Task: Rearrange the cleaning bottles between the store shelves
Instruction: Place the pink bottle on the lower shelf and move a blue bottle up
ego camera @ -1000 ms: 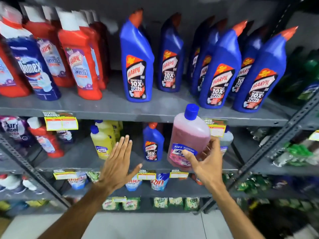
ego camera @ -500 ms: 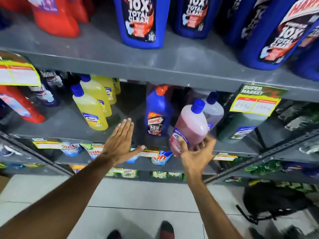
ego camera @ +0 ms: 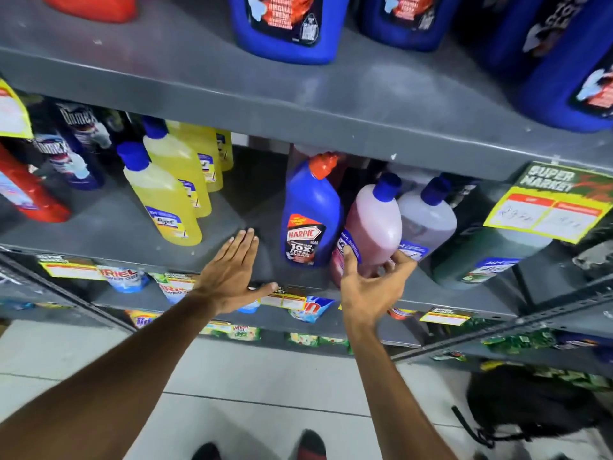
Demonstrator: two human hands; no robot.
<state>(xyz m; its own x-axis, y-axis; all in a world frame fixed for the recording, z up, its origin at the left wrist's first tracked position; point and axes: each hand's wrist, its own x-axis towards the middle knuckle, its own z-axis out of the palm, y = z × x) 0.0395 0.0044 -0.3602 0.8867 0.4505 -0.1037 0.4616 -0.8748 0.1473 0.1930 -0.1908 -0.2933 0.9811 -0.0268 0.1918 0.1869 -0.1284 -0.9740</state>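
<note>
Your left hand [ego camera: 232, 277] hovers flat, fingers spread, holding nothing, at the front edge of the middle shelf [ego camera: 109, 234]. Your right hand [ego camera: 368, 287] wraps the base of the pink bottle [ego camera: 374, 227], hiding whether it rests on the shelf. It leans between the blue Harpic bottle [ego camera: 310, 214] and a pale bottle [ego camera: 428, 220]. Behind, shadow swallows everything.

Both arms extended forward; left hand [ego camera: 232, 277] flat, fingers straight; right hand [ego camera: 368, 287] fingers curled, gripping.
</note>
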